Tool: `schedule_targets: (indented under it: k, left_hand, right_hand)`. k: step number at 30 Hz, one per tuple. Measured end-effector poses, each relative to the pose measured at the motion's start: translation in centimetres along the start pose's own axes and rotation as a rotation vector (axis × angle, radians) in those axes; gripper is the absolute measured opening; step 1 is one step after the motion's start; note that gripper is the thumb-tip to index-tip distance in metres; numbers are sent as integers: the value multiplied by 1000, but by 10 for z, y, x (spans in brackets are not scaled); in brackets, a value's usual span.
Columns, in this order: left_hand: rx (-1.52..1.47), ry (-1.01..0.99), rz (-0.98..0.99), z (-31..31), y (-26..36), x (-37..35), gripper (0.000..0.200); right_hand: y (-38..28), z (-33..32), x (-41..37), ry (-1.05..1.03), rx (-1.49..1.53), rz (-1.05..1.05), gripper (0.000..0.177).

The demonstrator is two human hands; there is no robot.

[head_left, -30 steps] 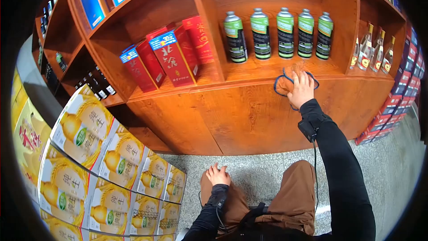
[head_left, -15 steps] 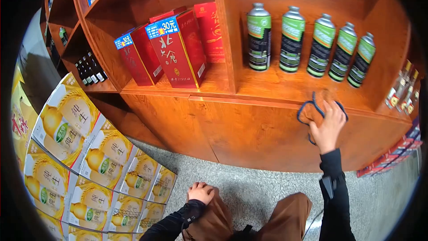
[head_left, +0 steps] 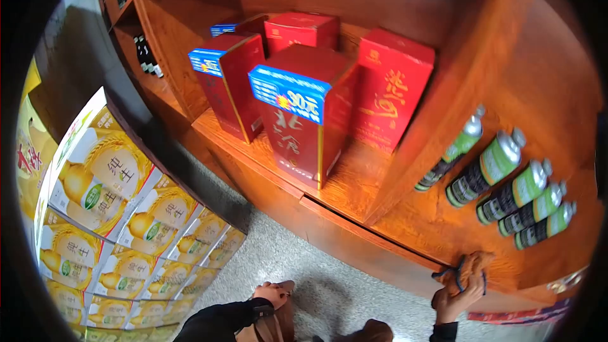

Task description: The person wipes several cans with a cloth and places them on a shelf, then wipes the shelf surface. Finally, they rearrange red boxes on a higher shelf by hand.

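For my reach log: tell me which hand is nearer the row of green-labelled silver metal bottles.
Right. The right hand holds a brown cloth on the wooden shelf edge just in front of the bottles; the left hand rests on a brown-trousered knee, below the shelf.

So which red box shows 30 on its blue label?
The frontmost red box, closest to the shelf edge: its blue top label reads 30. The blue label of the box left of it is unreadable.

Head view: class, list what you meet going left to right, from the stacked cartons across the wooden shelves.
Stacked yellow cartons, smaller blue-topped red box, red box with the 30 label, red box with gold writing, row of green-labelled bottles.
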State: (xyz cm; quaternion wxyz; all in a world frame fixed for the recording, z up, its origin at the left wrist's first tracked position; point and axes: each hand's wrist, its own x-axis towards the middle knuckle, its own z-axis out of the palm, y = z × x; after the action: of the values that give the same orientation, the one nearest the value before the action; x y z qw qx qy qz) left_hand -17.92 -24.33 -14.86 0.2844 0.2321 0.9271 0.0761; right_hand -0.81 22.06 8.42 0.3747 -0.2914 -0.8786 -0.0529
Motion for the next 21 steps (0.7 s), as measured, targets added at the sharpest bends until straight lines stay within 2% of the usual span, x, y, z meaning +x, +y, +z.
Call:
schedule_targets:
  k: [1,3,4,5,7,8,9,11,13,14,15,17,18,19,20,21]
  left_hand:
    - [-29,-10,-2,3,-1,-6,35]
    - [-88,-104,9,2,-2,-25,34]
    - [-95,-56,15,0,4,-38,34]
    - [-276,-54,156,38,-16,-36,36]
    - [-655,-134,439,103,-53,-35,43]
    - [-666,-134,444,96,-47,-40,43]
    - [-729,-129,371,88,-35,-43,40]
    - [-842,-115,223,68,-2,-43,33]
    - [-942,-98,78,41,25,-43,26]
    - [-992,-88,4,26,32,-45,23]
    - [-990,-87,11,0,33,-51,23]
    - [-1315,-163,160,-68,30,-59,22]
    - [-1276,0,269,-87,26,-58,26]
    - [-1268,6,267,-110,20,-63,26]
    - [-1282,4,307,-160,17,-72,28]
    - [-1296,10,341,-207,13,-80,29]
  right_hand:
    - [-1,-1,4,7,-25,-16,65]
    - [-11,-15,14,-82,-32,26,53]
    - [-3,-14,10,-141,-82,65,53]
    - [6,-14,7,-193,-128,99,53]
    - [-13,-53,45,-509,135,207,55]
    - [-17,-49,43,-420,276,206,56]
    - [-31,-65,52,-420,269,202,56]
    - [-88,-92,78,-739,957,446,66]
    - [-142,-116,94,-1148,1109,654,68]
    - [-167,-121,92,-1213,1198,521,66]
    - [-189,-121,86,-1274,1282,385,63]
    - [-212,-99,48,-1372,1262,269,66]
    - [-261,-135,74,-1432,1210,183,65]
    - [-309,-172,103,-1494,1162,97,63]
    - [-326,-167,107,-1576,1255,-67,60]
    - [-342,-167,115,-1578,1276,-94,60]
